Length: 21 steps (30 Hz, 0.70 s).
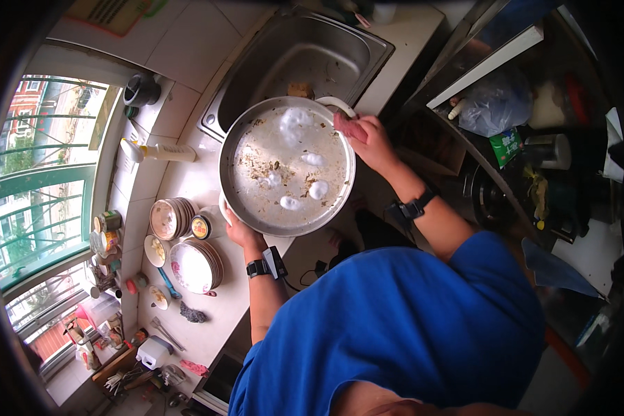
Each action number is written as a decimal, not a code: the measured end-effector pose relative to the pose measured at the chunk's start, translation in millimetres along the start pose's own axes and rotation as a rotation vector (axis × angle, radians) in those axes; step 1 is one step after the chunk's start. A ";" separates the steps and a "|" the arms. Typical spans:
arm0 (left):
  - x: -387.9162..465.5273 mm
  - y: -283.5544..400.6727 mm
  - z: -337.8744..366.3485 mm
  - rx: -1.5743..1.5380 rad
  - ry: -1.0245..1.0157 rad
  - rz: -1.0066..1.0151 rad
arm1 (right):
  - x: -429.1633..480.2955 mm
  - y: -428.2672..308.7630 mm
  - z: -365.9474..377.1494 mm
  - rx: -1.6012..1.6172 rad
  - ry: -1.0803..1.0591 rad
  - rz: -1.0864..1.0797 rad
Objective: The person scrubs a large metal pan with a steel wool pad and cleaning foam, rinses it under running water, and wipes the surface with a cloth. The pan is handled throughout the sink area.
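Observation:
A large round metal pan (260, 151) with two pale handles is tilted over the near edge of a stainless steel sink (281, 67). White foam patches and brown food bits lie on its inner surface. My left hand (243, 229) grips the handle at the pan's lower left. In my right hand (375, 148) is a pink cloth (350, 128), held against the pan's rim beside the other handle. Behind the pan, a brown sponge-like block (301, 90) sits in the sink.
Stacked plates (191, 266), stacked bowls (165, 219), a round tin (200, 226) and a steel wool scourer (192, 313) stand on the counter at left. A pump bottle (171, 152) lies near the window. Bags and containers fill shelves at right.

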<state>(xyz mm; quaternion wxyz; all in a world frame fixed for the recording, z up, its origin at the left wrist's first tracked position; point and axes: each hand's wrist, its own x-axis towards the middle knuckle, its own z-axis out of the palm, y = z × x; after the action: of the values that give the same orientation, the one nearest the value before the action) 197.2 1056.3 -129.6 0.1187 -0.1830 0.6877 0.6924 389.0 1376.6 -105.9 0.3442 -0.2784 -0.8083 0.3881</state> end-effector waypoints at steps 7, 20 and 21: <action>2.9 0.9 -0.5 0.090 0.042 0.034 | 14.8 0.5 -0.5 -0.139 -0.075 -0.101; 12.2 -10.4 -7.1 0.079 0.059 0.110 | 178.7 -19.7 135.8 -0.355 -0.629 0.011; 12.5 -10.3 -7.3 0.095 0.074 0.112 | 178.8 -29.7 154.3 -0.284 -0.632 -0.062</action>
<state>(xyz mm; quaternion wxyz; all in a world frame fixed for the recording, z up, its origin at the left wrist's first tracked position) 190.8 1048.3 -144.1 0.0631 -0.1637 0.7329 0.6573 155.7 1421.4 -92.0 0.0461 -0.1648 -0.9291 0.3280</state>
